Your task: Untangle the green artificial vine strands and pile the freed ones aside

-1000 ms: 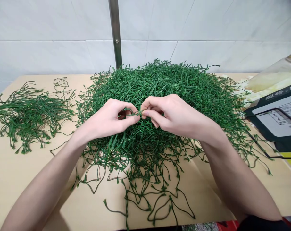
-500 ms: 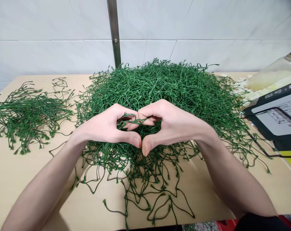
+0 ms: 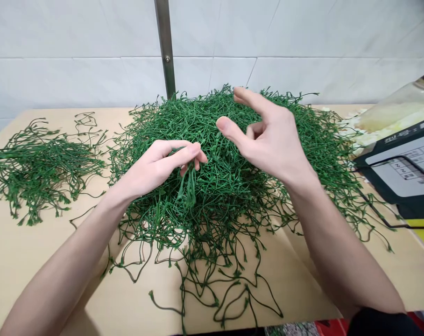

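Note:
A big heap of thin green artificial stems [image 3: 212, 116] with small forked tips covers the middle of the table. My left hand [image 3: 166, 163] is in front of the heap, thumb and fingers pinched on a few green stems [image 3: 188, 186] whose ends hang below the fingertips. Over the right part of the heap, my right hand [image 3: 271, 135] is raised with its thumb and index finger spread apart. I see nothing held in it. Several loose stems [image 3: 233, 298] trail from the heap toward the front edge.
At the left lies a smaller bunch of the same stems [image 3: 44, 163]. A black and white labelled box [image 3: 408, 163] and a clear container [image 3: 397, 112] stand at the right. Behind the wooden table [image 3: 135, 308] are a metal post [image 3: 167, 56] and a tiled wall.
My hands have come apart from where their fingertips met. The right hand has lifted up and to the right and opened; the left stays pinched on the stems, which now hang down.

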The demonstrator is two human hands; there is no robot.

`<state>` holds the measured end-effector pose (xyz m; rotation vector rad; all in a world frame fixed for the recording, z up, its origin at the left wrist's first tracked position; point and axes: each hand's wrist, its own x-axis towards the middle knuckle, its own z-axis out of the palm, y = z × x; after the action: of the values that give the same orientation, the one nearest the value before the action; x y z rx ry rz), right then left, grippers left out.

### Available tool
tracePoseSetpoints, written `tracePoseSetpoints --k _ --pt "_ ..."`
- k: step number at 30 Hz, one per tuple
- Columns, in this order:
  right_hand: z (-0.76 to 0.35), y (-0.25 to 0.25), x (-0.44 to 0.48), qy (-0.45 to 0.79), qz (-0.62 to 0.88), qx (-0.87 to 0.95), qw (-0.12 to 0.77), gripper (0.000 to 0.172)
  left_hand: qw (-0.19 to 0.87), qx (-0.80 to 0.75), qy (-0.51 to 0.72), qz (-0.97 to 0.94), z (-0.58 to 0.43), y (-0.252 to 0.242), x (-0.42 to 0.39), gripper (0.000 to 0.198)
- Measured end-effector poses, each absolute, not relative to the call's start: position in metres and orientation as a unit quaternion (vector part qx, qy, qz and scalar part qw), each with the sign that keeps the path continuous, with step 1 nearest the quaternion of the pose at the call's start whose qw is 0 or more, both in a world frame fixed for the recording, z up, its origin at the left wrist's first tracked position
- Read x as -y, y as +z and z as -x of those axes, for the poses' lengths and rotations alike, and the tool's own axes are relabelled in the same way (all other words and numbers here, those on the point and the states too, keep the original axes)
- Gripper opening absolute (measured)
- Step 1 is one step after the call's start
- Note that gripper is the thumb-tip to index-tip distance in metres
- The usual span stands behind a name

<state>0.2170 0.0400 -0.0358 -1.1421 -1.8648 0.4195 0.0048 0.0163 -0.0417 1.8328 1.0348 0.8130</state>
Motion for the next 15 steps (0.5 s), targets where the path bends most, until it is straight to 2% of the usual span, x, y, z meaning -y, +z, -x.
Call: tracePoseSetpoints --k 3,6,9,15 --pt "-0.214 -0.030 -0.032 0.187 0.439 0.769 0.425 0.035 0.402 -0.451 0.322 -0.729 -0.006 -0.042 -0.016 0.036" --pt "-0.209 -0.026 -0.023 0.249 0.407 0.805 0.352 0.033 0.381 -0.462 0.341 -0.725 -0.008 -0.040 -0.014 0.037" --pt "-0.205 -0.028 -0.020 0.279 0.377 0.832 0.296 0.022 0.379 -0.467 0.354 -0.716 -0.010 -0.038 -0.012 0.034" --pt "-0.203 -0.035 -0.026 0.286 0.366 0.836 0.292 0.013 0.416 -0.444 0.369 -0.703 -0.004 -0.037 -0.014 0.025"
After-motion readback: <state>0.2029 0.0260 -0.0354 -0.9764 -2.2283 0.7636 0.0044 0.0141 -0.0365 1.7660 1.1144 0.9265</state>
